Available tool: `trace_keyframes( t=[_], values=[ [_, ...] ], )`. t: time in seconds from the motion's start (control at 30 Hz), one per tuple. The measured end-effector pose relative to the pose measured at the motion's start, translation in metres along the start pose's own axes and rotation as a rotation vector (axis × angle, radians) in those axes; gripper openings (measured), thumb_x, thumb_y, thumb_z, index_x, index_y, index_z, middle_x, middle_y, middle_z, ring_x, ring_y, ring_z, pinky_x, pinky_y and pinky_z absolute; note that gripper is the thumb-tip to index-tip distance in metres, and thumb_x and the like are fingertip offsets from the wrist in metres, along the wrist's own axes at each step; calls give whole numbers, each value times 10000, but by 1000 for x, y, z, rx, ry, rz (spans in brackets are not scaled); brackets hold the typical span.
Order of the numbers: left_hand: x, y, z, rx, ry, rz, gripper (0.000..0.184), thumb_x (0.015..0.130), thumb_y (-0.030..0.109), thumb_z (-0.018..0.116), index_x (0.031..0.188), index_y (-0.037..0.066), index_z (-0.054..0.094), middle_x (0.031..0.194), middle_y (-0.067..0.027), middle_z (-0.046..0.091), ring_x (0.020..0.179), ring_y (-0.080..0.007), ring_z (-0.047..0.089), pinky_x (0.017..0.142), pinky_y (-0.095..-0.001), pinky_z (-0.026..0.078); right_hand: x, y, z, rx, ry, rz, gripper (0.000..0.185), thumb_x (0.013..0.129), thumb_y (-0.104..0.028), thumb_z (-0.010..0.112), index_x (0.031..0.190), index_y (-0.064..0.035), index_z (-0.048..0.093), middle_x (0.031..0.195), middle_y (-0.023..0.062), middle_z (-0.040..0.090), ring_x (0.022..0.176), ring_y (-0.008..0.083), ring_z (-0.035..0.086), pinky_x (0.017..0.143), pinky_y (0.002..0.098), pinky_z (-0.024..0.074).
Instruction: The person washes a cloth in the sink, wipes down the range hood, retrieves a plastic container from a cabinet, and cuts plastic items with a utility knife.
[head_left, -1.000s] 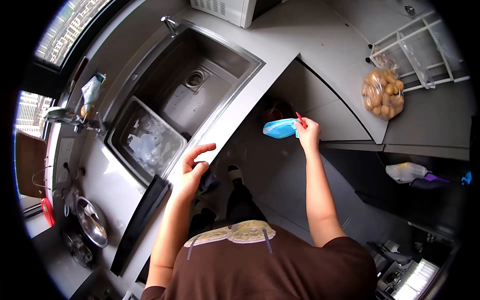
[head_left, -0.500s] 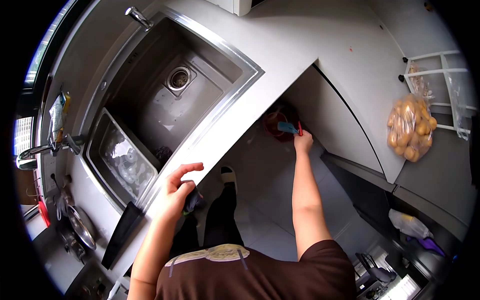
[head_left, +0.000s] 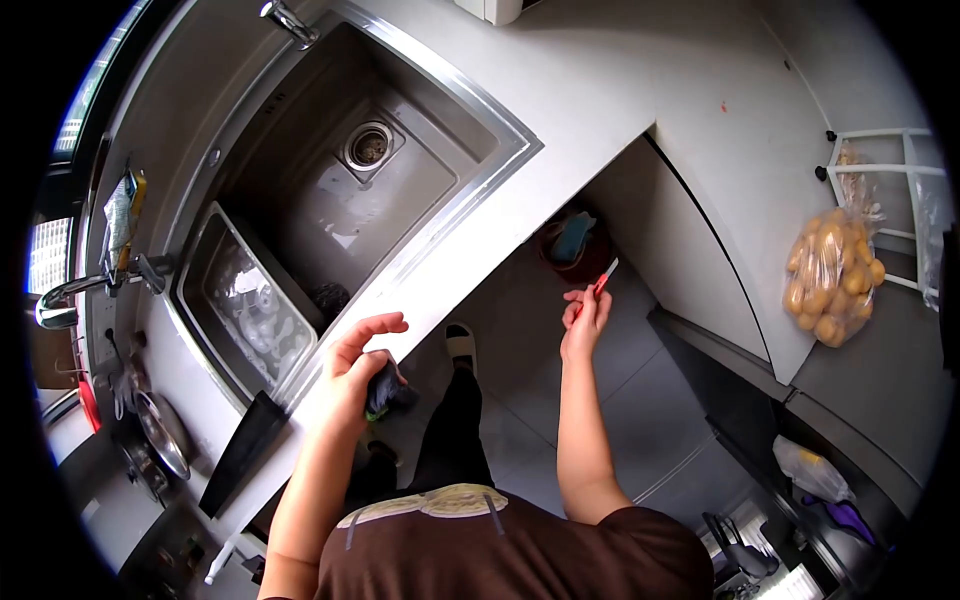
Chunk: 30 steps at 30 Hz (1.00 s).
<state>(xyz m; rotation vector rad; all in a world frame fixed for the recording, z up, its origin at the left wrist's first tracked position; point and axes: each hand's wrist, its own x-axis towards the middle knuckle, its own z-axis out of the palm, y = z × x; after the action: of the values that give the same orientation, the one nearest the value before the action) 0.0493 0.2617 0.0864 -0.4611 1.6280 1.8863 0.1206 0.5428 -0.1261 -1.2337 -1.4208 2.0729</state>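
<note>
My right hand (head_left: 585, 325) holds a small knife (head_left: 602, 285) with a red handle and a short pale tip, blade pointing up and away. Just beyond it, a light-blue flat piece (head_left: 574, 238) sits at the mouth of a reddish-brown bin (head_left: 580, 268) on the floor, partly under the counter. In front of the counter edge is my left hand (head_left: 355, 365), its thumb and forefinger apart. A dark bundle (head_left: 390, 390) with a bit of green lies against its palm side. The lower fingers are hidden, and what the bundle is stays unclear.
The counter (head_left: 590, 85) holds a sink (head_left: 420, 160) with a grey basin (head_left: 255, 320) inside, wet with suds. A bag of round yellowish produce (head_left: 833, 280) hangs from a white rack (head_left: 890, 150) at right. A cabinet door (head_left: 690, 260) stands near my right arm.
The light-blue piece has left my right hand and is now at the bin. That hand has drawn back towards me with the knife. My left hand has barely moved.
</note>
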Motion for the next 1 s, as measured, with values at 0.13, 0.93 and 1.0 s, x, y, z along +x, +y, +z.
trace_keyframes(
  t=[0.13,0.93,1.0],
  values=[
    [-13,1,-1,-28,1,24,379,798,-17,454,1159,-7,570,1050,-106,623,652,-92,588,633,-227,499,-54,-56,32,300,-303,19,153,1000,-227,393,993,-97,474,823,78,573,505,87,406,455,222,301],
    [-263,-64,-147,-3,317,469,175,841,74,584,982,-20,628,844,-52,658,768,-107,631,731,-254,494,-412,-97,164,6,-1341,280,137,967,-139,467,995,-21,530,684,32,539,441,35,356,401,181,271],
    [-298,-89,-171,-62,390,511,171,847,70,586,984,-22,629,855,-57,656,777,-113,632,734,-255,495,-453,-77,157,-64,-1430,347,140,967,-131,466,1013,-14,526,679,31,536,440,29,350,405,181,264]
  ],
)
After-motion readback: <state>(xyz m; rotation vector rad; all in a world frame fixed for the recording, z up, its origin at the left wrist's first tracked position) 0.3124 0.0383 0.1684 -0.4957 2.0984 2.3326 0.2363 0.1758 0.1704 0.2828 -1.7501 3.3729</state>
